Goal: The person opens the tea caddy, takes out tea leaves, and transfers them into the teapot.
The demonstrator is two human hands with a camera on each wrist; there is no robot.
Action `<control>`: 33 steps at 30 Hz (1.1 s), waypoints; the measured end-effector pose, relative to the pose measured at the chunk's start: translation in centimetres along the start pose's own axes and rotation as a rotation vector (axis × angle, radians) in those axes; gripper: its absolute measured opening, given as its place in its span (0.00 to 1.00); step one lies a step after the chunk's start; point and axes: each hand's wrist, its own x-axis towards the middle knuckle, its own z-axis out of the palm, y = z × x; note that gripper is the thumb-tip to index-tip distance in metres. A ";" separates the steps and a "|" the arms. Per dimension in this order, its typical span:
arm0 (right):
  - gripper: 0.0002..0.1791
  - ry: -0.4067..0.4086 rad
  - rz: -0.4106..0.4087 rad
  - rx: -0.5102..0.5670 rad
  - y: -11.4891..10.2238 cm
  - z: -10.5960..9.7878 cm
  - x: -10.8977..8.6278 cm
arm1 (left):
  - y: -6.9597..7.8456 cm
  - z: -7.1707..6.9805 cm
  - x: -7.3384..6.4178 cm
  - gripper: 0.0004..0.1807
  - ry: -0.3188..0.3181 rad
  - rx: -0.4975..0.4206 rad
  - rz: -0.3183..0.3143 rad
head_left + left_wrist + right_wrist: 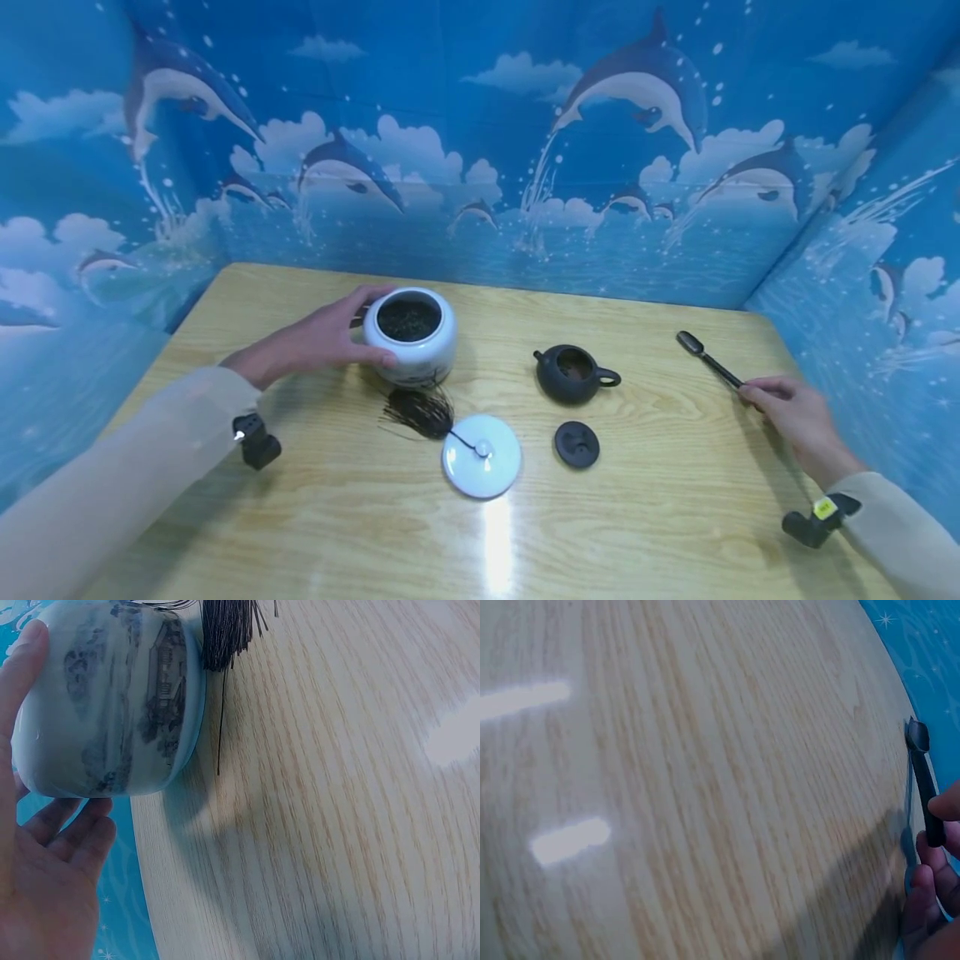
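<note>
- The white jar (442,346) stands at the left of the counter (637,517), the left hand (326,337) spread round its side, thumb at the front and fingers behind; whether its base bears on the wood I cannot tell.
- It looks like glazed ceramic: stiff, smooth, probably slippery and breakable, with some weight. A wide grip round the belly, as here, seems the sound hold; the open mouth should stay upright over the dark leaves (408,319) inside.
- The slim dark scoop (722,367) is at the right side, its handle pinched by the thumb and fingers of the right hand (798,417). It is likely light and rigid, best held well back on the handle.
- The dark teapot (564,383) is uncovered, its small lid (577,444) just in front; the loop handle looks the natural hold.
- The white lid (480,475), with a cord from its knob to a dark tassel (420,411), would likely chip if dropped.
- Only the head view shows the leaves and the teapot. The left wrist view gives the jar's painted scene (165,682) far more plainly; the right wrist view shows the scoop's butt end beyond the thumb.
</note>
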 end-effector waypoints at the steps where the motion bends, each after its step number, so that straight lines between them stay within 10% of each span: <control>1: 0.23 0.002 -0.006 -0.045 0.0 0.1 0.0 | 0.0 0.0 -0.1 0.67 0.002 0.003 -0.001; 18: 0.30 -0.003 -0.010 -0.226 -0.7 0.5 -0.4 | 1.1 0.0 0.6 0.56 0.058 0.057 0.070; 33: 0.33 0.109 -0.251 -0.208 -4.6 -0.9 -0.7 | 5.4 0.3 3.3 0.44 0.101 0.134 0.086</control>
